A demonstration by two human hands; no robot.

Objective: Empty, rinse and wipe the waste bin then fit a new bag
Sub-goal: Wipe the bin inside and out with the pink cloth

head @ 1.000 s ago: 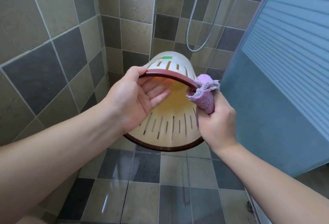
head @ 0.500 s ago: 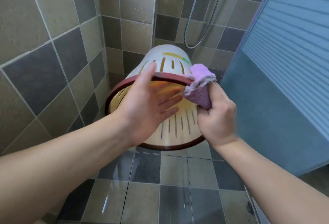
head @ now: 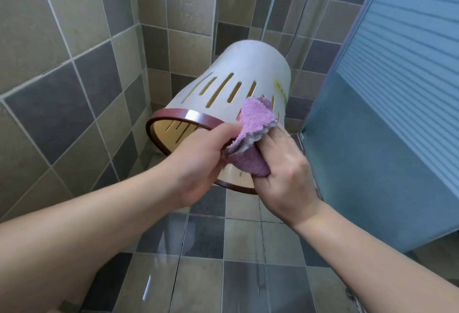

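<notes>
A white slotted waste bin (head: 250, 71) with a dark red rim (head: 183, 117) is held in the air, tilted, its mouth facing down towards me and its base pointing up and away. My left hand (head: 198, 163) grips the rim on the near side, fingers curled over it. My right hand (head: 283, 171) holds a folded pink cloth (head: 250, 128) and presses it against the bin's outer wall just above the rim. The inside of the bin shows cream-coloured and holds nothing.
Tiled walls (head: 74, 76) close in on the left and behind. A blue frosted shower door (head: 387, 126) stands at the right. A metal shower hose (head: 270, 9) hangs on the back wall. The wet tiled floor (head: 223, 263) lies below.
The bin has turned and tipped so its base points up and right. My left hand moved from inside the mouth to the rim. The cloth went from the rim to the outer wall.
</notes>
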